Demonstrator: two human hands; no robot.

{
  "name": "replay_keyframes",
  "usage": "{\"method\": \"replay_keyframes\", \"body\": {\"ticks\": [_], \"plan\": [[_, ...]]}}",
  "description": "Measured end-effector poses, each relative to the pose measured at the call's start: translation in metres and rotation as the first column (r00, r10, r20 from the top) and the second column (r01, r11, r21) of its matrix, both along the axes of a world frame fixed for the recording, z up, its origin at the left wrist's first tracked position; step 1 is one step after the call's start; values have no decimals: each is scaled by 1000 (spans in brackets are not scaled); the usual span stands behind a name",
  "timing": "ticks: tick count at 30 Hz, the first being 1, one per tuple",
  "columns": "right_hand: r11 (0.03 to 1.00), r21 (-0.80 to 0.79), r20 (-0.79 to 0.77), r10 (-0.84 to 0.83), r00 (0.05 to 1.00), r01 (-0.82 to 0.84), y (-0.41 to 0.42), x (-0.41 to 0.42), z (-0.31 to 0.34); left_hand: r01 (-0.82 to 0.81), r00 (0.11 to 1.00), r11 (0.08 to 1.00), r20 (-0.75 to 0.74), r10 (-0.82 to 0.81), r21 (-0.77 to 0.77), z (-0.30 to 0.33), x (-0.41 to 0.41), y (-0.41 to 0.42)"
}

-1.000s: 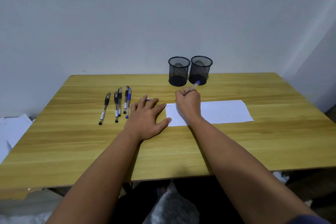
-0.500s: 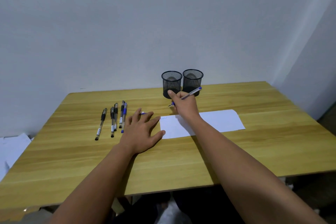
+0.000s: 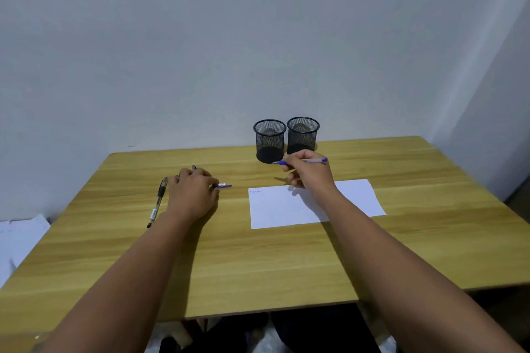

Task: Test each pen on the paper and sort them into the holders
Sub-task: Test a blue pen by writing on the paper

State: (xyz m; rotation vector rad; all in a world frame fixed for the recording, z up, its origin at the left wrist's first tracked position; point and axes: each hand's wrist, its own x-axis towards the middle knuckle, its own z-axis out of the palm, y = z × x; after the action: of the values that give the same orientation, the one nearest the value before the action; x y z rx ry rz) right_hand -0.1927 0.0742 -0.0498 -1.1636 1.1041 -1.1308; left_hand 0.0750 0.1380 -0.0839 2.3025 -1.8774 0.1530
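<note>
Pale grey walls meet in a corner on the right behind a wooden table, seen from the head camera looking forward and down. Two black mesh holders stand side by side near the table's far edge, the left holder just beside the right holder; nothing shows above either rim. A white sheet of paper lies flat on the table in front of them, with a small faint blue scribble in its far left corner.

The right hand is raised above the far edge of the paper, just in front of the holders. Its fingers are curled round a blue pen, which lies nearly level, its tip pointing left toward the base of the left holder and its blue end cap sticking out to the right of the hand.

The left hand rests palm down on the table, left of the paper, over the group of loose pens. Its fingers are bent, but whether they grip anything cannot be told. A blue pen cap juts out from beside the thumb. One black pen lies fully visible just left of the hand, and the tip of another dark pen peeks out beyond the knuckles.

White paper sheets lie below the table's left edge.
</note>
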Motion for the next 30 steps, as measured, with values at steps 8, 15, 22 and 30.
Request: {"method": "replay_keyframes", "body": {"ticks": [8, 15, 22, 30], "plan": [[994, 19, -48, 106, 993, -105, 13, -8, 0, 34, 995, 987, -91, -49, -159, 3, -8, 2], [990, -15, 1, 140, 990, -140, 33, -7, 9, 147, 899, 942, -356, -254, -300, 32, -32, 15], [986, -22, -28, 166, 986, -167, 55, -8, 25, 223, 825, 912, -432, -364, -344, 58, -55, 34], [982, 25, 186, 181, 966, -188, 67, -21, 44, 51, 401, 922, -838, -370, -383, 85, -68, 44]]}}
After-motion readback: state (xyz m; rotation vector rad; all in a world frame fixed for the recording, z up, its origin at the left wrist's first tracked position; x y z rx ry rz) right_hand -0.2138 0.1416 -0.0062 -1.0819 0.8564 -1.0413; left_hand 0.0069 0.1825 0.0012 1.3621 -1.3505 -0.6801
